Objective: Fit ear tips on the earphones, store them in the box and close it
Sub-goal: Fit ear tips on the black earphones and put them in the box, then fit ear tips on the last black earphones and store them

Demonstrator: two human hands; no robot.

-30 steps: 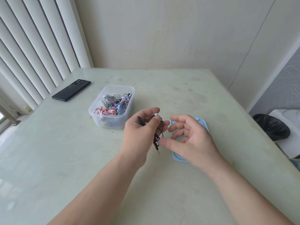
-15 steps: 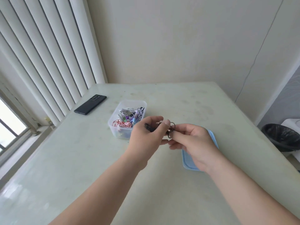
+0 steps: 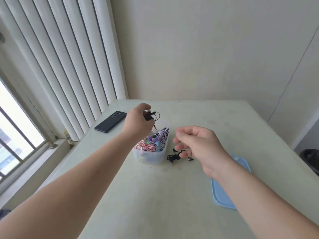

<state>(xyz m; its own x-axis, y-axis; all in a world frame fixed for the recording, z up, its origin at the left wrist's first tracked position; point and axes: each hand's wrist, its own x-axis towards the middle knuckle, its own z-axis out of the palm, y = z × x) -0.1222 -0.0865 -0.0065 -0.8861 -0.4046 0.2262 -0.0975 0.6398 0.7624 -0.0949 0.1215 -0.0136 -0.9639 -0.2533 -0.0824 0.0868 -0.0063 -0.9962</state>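
Note:
My left hand [image 3: 138, 121] is closed on a coiled pair of black earphones [image 3: 152, 116], held just above the far end of the clear plastic box [image 3: 151, 156]. The box stands open and holds several coloured earphones. To its right, a second pair of black earphones [image 3: 174, 156] lies on the table. My right hand [image 3: 198, 144] hovers over that pair, fingers apart and empty. The light blue lid [image 3: 224, 194] lies flat at the right, partly under my right forearm.
A black phone [image 3: 110, 121] lies at the table's far left, near the vertical blinds. A black-lined bin [image 3: 310, 161] stands off the table's right edge. A wall closes the far side of the pale green table [image 3: 155, 195].
My left hand has carried the black earphones away from me to above the box. My right hand has let go and drawn apart. The camera has tilted up.

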